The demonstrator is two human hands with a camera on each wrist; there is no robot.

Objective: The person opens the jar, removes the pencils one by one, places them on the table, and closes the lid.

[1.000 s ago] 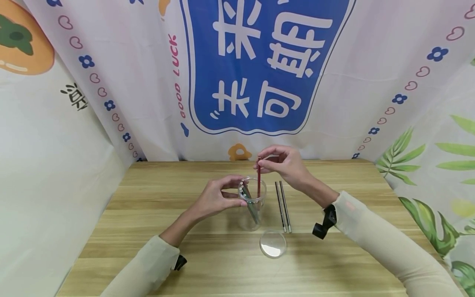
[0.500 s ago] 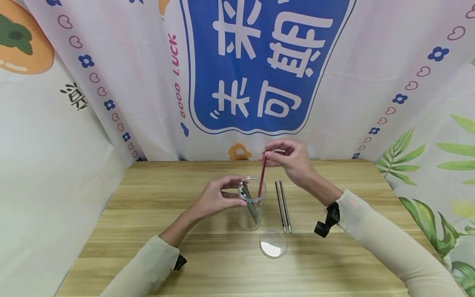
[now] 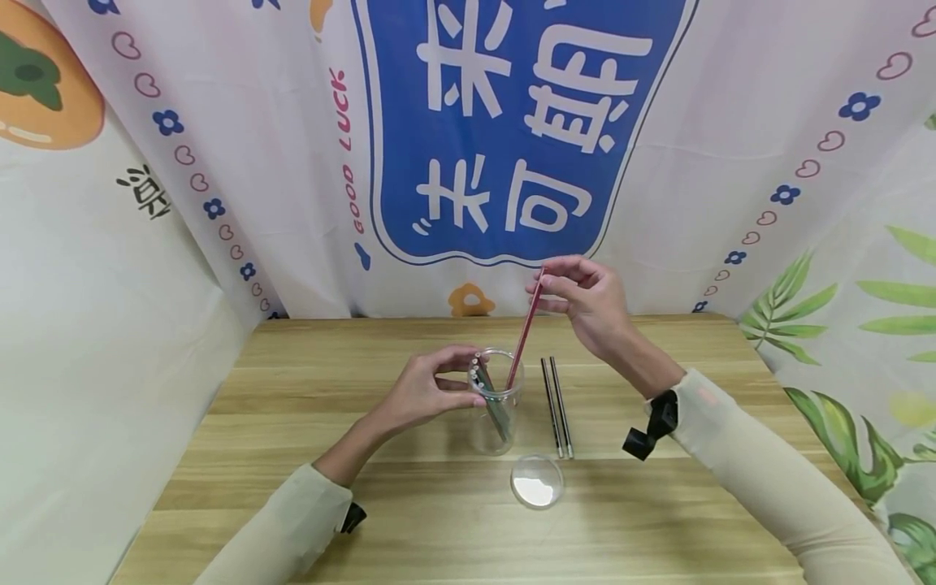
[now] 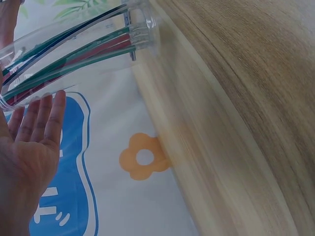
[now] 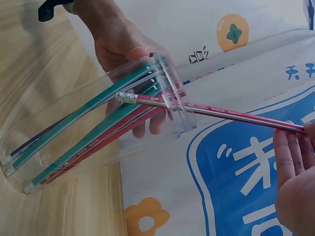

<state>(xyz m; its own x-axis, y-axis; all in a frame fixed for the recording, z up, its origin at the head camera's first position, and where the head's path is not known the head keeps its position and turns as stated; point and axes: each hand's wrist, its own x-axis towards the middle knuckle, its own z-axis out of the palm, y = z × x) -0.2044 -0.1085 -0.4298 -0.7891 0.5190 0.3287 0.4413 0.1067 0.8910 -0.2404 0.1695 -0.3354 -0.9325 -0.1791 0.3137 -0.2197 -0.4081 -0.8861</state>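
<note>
My left hand (image 3: pixel 424 392) grips a clear plastic cup (image 3: pixel 484 443) near its rim, thumb on the near side and fingers behind. Green, red and dark pencils (image 5: pixel 84 142) lean together inside it against the rim on the left hand's side. With thumb and fingers my right hand (image 3: pixel 601 307) pinches the upper end of a red pencil (image 3: pixel 526 327), above and right of the cup. This pencil slants down through the cup's mouth, and in the right wrist view its eraser end (image 5: pixel 126 98) lies inside, below the rim.
Two dark pencils (image 3: pixel 557 406) lie side by side on the wooden table (image 3: pixel 292 422), right of the cup. A round clear lid (image 3: pixel 537 481) lies in front of them. Behind the table's far edge hangs a printed cloth (image 3: pixel 307 268).
My right hand has moved up and to the right, drawing the red pencil higher out of the cup and tilting it rightward. The left hand and cup have stayed in place.
</note>
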